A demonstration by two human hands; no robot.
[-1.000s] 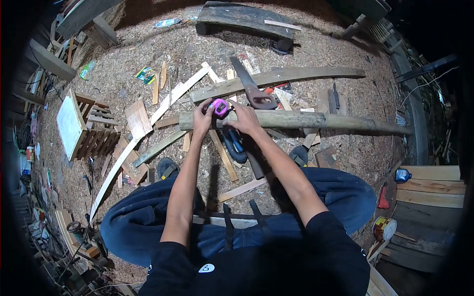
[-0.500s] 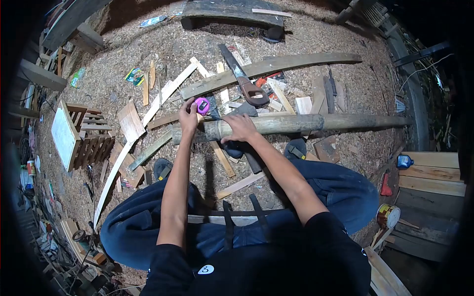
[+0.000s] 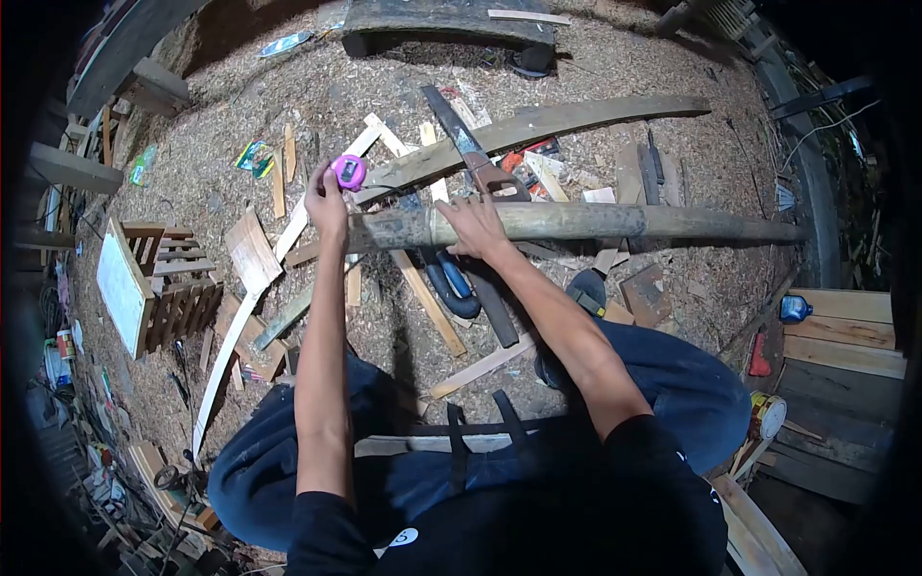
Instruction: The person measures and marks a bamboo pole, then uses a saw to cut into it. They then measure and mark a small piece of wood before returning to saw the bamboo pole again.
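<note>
My left hand [image 3: 327, 204] is closed around a pink tape measure [image 3: 351, 171], held just past the left end of a thick bamboo pole [image 3: 567, 221]. The pole lies crosswise in front of me. My right hand [image 3: 471, 227] grips it a little in from that end, fingers over the top and thumb on the near side. Beyond the pole, a handsaw [image 3: 461, 134] with a brown wooden handle leans across a long curved plank [image 3: 547, 122]. Below the right hand, a dark curved tool handle with blue [image 3: 453, 283] shows on the ground.
Wood strips and offcuts [image 3: 432, 302] litter the chip-covered ground. To the left stands a slatted wooden crate [image 3: 154, 283]. A low bench [image 3: 447, 24] is at the far side. Boards [image 3: 836, 331] and a tin can [image 3: 768, 415] lie to the right.
My left hand has moved left and away from me with the tape measure, widening the gap between my hands. The right hand stays on the pole, and the blue-and-dark handle shows more.
</note>
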